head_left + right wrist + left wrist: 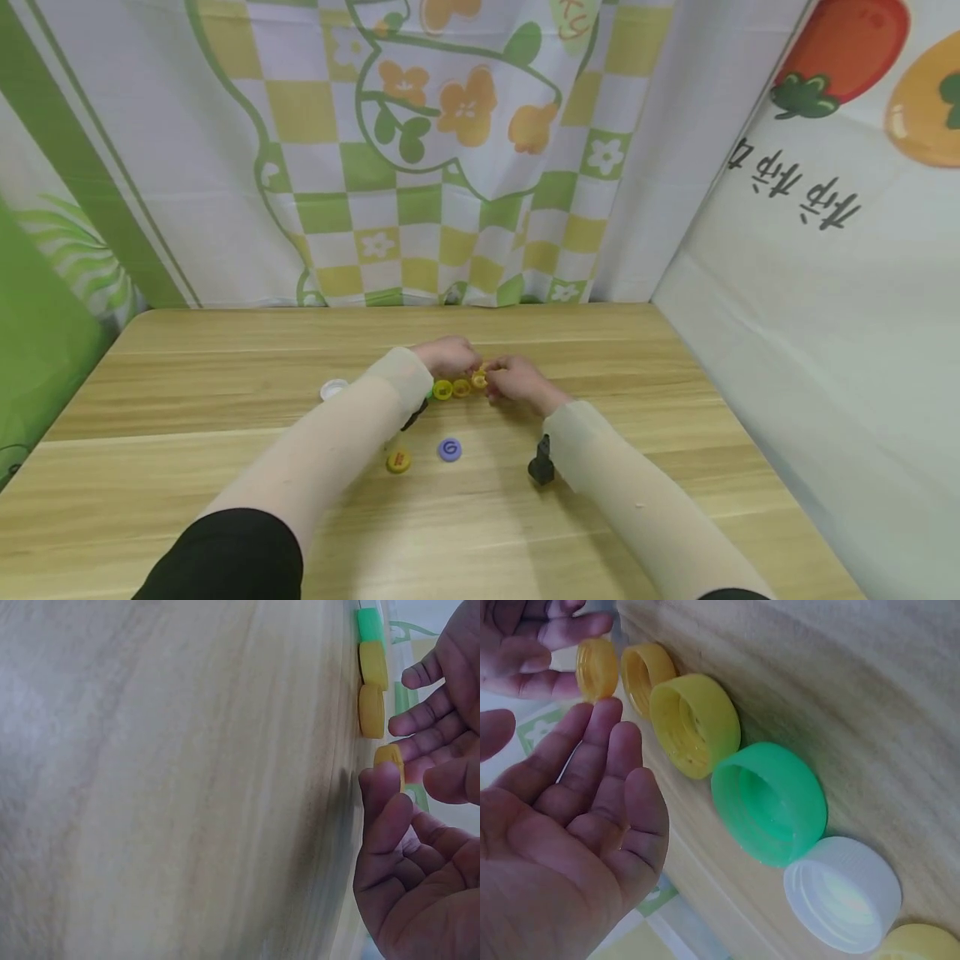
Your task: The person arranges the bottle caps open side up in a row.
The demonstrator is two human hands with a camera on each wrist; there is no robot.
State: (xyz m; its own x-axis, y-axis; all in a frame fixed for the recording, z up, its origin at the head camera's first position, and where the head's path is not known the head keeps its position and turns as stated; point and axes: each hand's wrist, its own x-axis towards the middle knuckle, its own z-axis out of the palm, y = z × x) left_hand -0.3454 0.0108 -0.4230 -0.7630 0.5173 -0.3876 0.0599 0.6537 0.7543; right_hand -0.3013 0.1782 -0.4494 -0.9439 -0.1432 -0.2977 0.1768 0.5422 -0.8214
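A small orange bottle cap [598,669] stands on edge at the end of a row of caps. My right hand [519,382] has its fingertips on this cap and appears to pinch it from the right. From the other side my left hand [450,357] reaches in, its fingers loosely extended and fingertips at the cap's edge. Beside it in the row come another orange cap [649,675], a yellow cap [705,724], a green cap [769,802] and a white cap [847,892], open sides showing. Part of another yellow cap [922,945] shows at the view's corner.
Nearer me on the wooden table [600,542] lie a purple cap [450,450] with a dark mark and a yellow cap [398,461] with red print. A clear whitish cap [333,388] is left of the left forearm. Patterned curtain [450,217] hangs behind the table.
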